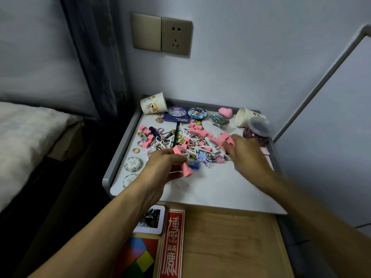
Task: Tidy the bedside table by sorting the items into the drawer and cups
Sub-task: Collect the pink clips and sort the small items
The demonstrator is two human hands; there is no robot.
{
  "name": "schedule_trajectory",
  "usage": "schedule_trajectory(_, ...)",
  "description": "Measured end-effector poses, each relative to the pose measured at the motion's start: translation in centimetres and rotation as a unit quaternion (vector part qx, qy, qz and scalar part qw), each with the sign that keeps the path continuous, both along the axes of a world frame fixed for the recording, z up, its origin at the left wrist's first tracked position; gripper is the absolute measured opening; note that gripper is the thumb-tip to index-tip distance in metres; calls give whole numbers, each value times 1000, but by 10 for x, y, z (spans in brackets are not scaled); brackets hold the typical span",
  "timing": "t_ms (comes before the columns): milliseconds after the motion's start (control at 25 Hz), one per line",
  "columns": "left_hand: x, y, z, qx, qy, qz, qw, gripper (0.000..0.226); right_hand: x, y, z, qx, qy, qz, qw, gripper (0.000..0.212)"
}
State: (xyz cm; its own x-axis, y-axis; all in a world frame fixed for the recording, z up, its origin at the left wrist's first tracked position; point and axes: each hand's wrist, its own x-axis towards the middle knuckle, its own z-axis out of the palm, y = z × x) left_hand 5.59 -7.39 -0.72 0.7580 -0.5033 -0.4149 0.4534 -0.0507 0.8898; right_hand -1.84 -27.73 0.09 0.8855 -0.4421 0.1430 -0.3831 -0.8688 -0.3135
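The bedside table (210,189) has a white top strewn with pink clips (197,130), hair ties, badges and charms. My left hand (160,167) grips several pink clips (185,170) above the table's left front part. My right hand (247,151), blurred, reaches into the pile and pinches pink clips (227,138) at the right. One paper cup (153,103) lies on its side at the back left, another paper cup (246,116) lies tipped at the back right. The open drawer (230,241) below has a wooden floor.
A lidded plastic tub (259,128) stands at the back right corner. Two round tins (133,165) sit near the table's left rim. In the drawer lie a red booklet (171,241), a white-framed card (150,218) and a coloured tangram (140,255). A bed (30,133) is at left.
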Motion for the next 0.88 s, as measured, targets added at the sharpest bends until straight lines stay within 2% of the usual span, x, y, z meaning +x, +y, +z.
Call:
schedule_trajectory(40, -1, -1, -1, -3, 8, 2, 1000, 17, -7, 14, -2, 85, -11, 44, 995, 27)
schedule_trajectory(120, -4, -2, -2, -21, 21, -9, 1000, 17, -17, 41, -8, 161, -25, 122, 979, 20)
schedule_trajectory(240, -10, -3, -2, -41, 21, -34, 998, 21, -19, 53, -21, 190, -53, 168, 966, 15)
schedule_trajectory(480, -10, -5, -4, 45, -61, -24, 997, 21, -10, 49, -32, 205, -28, 193, 959, 26)
schedule_trajectory(560, -10, -5, -6, 53, -84, -20, 995, 21, -8, 40, -32, 174, -7, 144, 974, 32)
schedule_trajectory(640, -10, -4, -7, 60, -85, -13, 994, 23, -9, 26, -32, 66, 28, 80, 994, 38)
schedule_trajectory(720, -10, -4, -7, 60, -82, -11, 995, 23, -12, 14, -34, -22, 57, 42, 997, 38)
schedule_trajectory(880, -12, -7, -9, 59, -79, -23, 995, 23, -12, 9, -44, -50, 30, 44, 997, 20)
